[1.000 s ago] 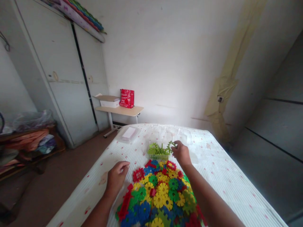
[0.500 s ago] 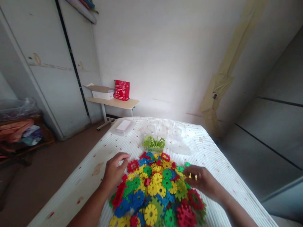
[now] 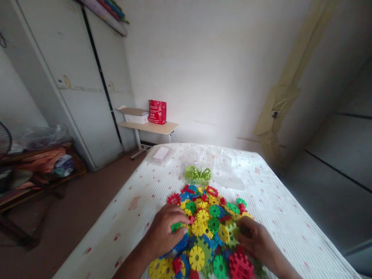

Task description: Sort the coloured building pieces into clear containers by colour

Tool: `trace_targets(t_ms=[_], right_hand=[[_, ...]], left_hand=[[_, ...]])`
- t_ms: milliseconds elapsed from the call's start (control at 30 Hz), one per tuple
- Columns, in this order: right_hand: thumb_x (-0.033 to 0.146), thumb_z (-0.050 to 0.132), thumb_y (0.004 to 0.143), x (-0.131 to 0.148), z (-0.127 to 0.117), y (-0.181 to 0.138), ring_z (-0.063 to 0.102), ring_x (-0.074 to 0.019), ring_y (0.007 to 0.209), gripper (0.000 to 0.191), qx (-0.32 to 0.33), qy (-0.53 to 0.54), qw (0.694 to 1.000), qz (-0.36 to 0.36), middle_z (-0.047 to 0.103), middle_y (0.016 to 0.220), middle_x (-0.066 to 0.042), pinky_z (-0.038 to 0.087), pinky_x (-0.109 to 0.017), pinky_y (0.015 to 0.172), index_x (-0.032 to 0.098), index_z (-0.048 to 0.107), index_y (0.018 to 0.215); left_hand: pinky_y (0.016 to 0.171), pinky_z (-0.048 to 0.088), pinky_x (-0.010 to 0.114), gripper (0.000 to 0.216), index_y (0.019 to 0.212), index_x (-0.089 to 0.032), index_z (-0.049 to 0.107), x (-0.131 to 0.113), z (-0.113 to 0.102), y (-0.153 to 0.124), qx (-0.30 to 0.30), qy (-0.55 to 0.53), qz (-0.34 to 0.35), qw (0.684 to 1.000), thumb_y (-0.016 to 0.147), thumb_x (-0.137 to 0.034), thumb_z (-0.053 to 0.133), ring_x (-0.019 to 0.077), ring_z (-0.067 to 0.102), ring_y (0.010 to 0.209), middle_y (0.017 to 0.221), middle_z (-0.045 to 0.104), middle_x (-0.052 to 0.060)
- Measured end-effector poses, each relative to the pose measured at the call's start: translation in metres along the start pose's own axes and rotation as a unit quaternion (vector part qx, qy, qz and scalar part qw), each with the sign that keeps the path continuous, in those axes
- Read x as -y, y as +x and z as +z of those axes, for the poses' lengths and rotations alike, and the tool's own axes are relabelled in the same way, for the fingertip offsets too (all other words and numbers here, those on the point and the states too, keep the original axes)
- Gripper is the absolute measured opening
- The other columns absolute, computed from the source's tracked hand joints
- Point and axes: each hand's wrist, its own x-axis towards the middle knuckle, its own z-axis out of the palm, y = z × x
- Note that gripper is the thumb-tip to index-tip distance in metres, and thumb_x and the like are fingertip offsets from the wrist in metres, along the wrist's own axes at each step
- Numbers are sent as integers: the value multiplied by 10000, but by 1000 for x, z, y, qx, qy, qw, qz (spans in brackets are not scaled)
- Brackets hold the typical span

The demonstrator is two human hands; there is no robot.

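A heap of toy building pieces [image 3: 198, 228], flat notched plastic discs and squares in several colours, covers the near middle of the table. My left hand [image 3: 167, 228] lies over the heap's left side, thumb and fingers apart, with a green disc [image 3: 176, 226] showing in the gap between them. At the right side, my right hand [image 3: 255, 236] has curled fingers closed at the edge of a light green notched piece [image 3: 231, 233], which looks tilted. Just below that hand is a red square piece [image 3: 241, 266]. The undersides of both hands are hidden.
A clear box of light green pieces [image 3: 198, 176] stands behind the heap. Clear plastic containers [image 3: 232, 178] lie to its right, and a clear lid with a white card [image 3: 160, 153] to its left. A side table [image 3: 151, 127] bears a red bag [image 3: 157, 111].
My left hand has moved right and down onto the heap. My right hand has lowered and closed at the light green piece. The whole view has shifted slightly left.
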Motion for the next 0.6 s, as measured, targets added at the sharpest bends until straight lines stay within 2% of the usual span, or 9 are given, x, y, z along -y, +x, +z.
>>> trace_targets(t_ms=[67,167,300,467,600], right_hand=[[351,582,701,2,-3,0,356,-81,487,237,9,78,996,29,380,522,76,280,-213,455,200,430,601],[423,615,683,7,-11,2,336,-71,451,283,-3,184,981,64,382,501,86,274,-209,435,203,443,644],[445,629,685,15,-22,5,403,-83,473,285,-56,217,972,70,451,513,69,339,-218,475,194,496,653],[445,669,634,25,-23,19,423,-86,446,291,-83,232,968,55,477,501,69,342,-219,447,191,532,678],[425,658,654,33,-15,52,439,-87,421,280,-115,233,965,32,479,488,73,347,-218,421,191,514,709]], left_hand=[[775,414,310,143,792,-242,684,-14,12,-1,42,27,8,999,678,-187,616,180,564,810,811,657,20],[773,383,335,132,784,-237,659,-30,31,-3,105,102,9,989,657,-207,639,197,520,826,803,615,21],[777,355,342,140,752,-205,600,-35,43,-6,138,146,-2,980,630,-138,614,209,484,867,861,577,31],[699,344,263,267,752,-213,554,-30,43,-8,136,59,-47,988,548,-41,538,165,504,796,809,588,-5],[587,316,210,197,645,-203,528,-31,40,-7,110,-33,-110,987,547,-39,480,119,487,651,664,550,-31]])
